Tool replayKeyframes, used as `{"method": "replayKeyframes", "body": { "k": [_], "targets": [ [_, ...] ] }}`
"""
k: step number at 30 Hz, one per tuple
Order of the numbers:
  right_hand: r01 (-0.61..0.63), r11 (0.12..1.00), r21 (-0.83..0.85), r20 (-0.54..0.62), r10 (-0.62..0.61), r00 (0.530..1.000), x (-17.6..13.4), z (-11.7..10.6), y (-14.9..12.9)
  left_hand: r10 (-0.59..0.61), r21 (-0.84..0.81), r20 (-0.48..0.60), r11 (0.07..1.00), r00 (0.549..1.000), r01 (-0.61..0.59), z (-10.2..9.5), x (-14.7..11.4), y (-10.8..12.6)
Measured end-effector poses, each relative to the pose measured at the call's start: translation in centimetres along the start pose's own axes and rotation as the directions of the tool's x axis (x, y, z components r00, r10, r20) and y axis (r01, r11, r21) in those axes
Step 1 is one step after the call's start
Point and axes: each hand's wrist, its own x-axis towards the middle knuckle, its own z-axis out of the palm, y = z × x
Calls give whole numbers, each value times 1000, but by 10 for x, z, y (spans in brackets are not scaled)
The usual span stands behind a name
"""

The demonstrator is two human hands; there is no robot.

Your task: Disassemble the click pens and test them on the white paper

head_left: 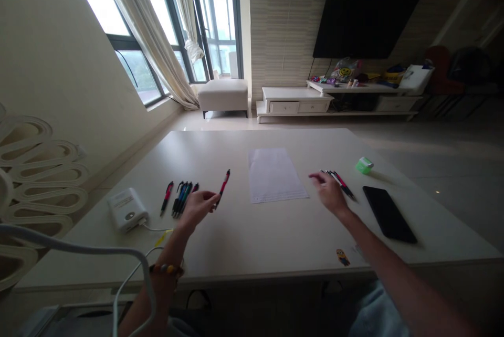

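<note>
My left hand [200, 206] is closed on a red-and-black pen [224, 185], which is held upright at a slant between thumb and fingertips. Beside that hand lies a group of several pens [181, 195] with dark, blue, green and red barrels, partly covered by the hand. A single red pen [167, 198] rests to their left. Over on the right, my right hand [328, 192] hovers by another row of pens [343, 185], fingers loosely apart and index finger pointing left, with nothing visible in it. Between the hands lies a white sheet of paper [275, 175].
A white power bank [128, 210] with a cable stands at the table's left. To the right are a green box-like object [364, 165] and a black phone [389, 213]. A small cartoon sticker [342, 257] is near the front edge of the white table [252, 253].
</note>
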Motion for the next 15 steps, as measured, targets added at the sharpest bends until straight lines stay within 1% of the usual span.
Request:
{"method": "replayKeyframes", "body": {
  "k": [1, 2, 3, 4, 6, 8, 9, 10, 11, 12, 13, 14, 15],
  "targets": [
    [-27, 993, 115, 137, 11, 990, -12, 12, -18, 33, -210, 87, 978, 996, -14, 9, -5, 10],
    [-79, 975, 207, 271, 21, 962, -25, 24, -35, 76, -395, 187, 919, 979, 4, 18, -10, 20],
    [-145, 950, 278, 377, 31, 926, -36, 35, -51, 127, -512, 261, 859, 957, 26, 28, -15, 31],
    [-201, 916, 346, 452, 25, 892, -47, 44, -63, 175, -591, 307, 806, 935, 43, 37, -21, 41],
    [-264, 858, 441, 527, -10, 850, -61, 55, -80, 240, -671, 359, 738, 902, 70, 55, -31, 58],
    [-282, 828, 485, 542, -31, 840, -66, 58, -88, 272, -688, 364, 723, 891, 61, 68, -38, 69],
    [-277, 823, 495, 530, -34, 847, -67, 57, -89, 276, -670, 361, 742, 891, 42, 73, -41, 73],
    [-272, 820, 503, 508, -26, 861, -65, 55, -89, 278, -630, 340, 777, 899, -2, 76, -43, 76],
    [-270, 818, 508, 484, -12, 875, -63, 52, -88, 280, -566, 279, 821, 919, -78, 78, -44, 78],
    [-273, 818, 506, 467, 7, 884, -61, 49, -87, 290, -468, 170, 865, 942, -182, 78, -46, 79],
    [-283, 822, 493, 467, 24, 884, -59, 45, -85, 328, -328, 30, 896, 944, -300, 77, -47, 80],
    [-296, 830, 472, 491, 31, 871, -56, 41, -84, 401, -153, -106, 898, 910, -413, 74, -48, 81],
    [-304, 841, 448, 533, 22, 846, -55, 37, -84, 498, 34, -201, 864, 843, -502, 72, -49, 81]
  ]
}}
